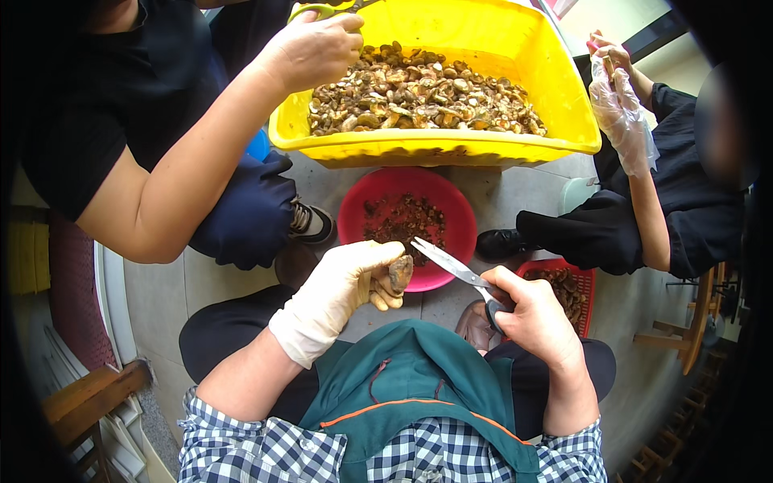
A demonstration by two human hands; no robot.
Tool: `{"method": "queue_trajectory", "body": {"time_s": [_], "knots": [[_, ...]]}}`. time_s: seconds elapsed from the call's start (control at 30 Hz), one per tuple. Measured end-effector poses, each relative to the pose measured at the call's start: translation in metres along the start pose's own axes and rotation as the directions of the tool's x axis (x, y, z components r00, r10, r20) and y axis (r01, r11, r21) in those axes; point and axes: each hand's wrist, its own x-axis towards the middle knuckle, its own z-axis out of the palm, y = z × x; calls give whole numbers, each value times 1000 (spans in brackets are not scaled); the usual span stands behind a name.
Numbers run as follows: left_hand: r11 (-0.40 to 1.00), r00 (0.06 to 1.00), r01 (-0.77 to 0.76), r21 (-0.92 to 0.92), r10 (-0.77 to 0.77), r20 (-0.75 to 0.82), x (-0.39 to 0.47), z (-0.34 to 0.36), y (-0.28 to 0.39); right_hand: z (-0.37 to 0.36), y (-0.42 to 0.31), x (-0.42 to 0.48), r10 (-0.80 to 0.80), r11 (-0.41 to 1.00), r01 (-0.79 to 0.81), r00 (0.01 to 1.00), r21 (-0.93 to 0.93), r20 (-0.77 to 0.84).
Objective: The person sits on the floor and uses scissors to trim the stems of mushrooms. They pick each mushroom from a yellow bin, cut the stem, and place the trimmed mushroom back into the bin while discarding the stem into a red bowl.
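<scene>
My left hand (344, 284), in a pale latex-like glove, grips a brownish mushroom (400, 275) between thumb and fingers. My bare right hand (537, 314) holds scissors (459, 269) with dark handles, their blades nearly closed and pointing up and left. The blade tips are apart from the mushroom, a little above and right of it. Beyond both hands a pink basin (462, 208) stands on the floor with dark mushroom trimmings (410, 220) inside. Past it is a large yellow tub (441, 142) holding a heap of mushrooms (423, 96).
A co-worker's hand (314, 48) at upper left holds green-handled scissors (314, 11) over the tub's edge. Another co-worker's gloved hand (619, 108) is at the right. A red plastic basket (586, 290) with mushroom pieces stands beside my right hand. Wooden furniture (694, 326) is farther right.
</scene>
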Motion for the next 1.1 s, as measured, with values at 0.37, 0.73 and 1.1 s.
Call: {"method": "queue_trajectory", "body": {"time_s": [0.37, 0.73, 1.1], "knots": [[997, 994, -50, -60, 56, 94, 3, -6, -7, 0, 0, 1, -4, 999, 4, 1000, 45, 14], [996, 986, -68, -64, 77, 145, 3, -4, -6, 3, 9, 3, -40, 999, 40, 994, -7, -98], [1000, 994, -20, 12, 19, 110, -2, 15, -4, 21, -4, 17, -31, 706, 71, 997, 704, -69]]}}
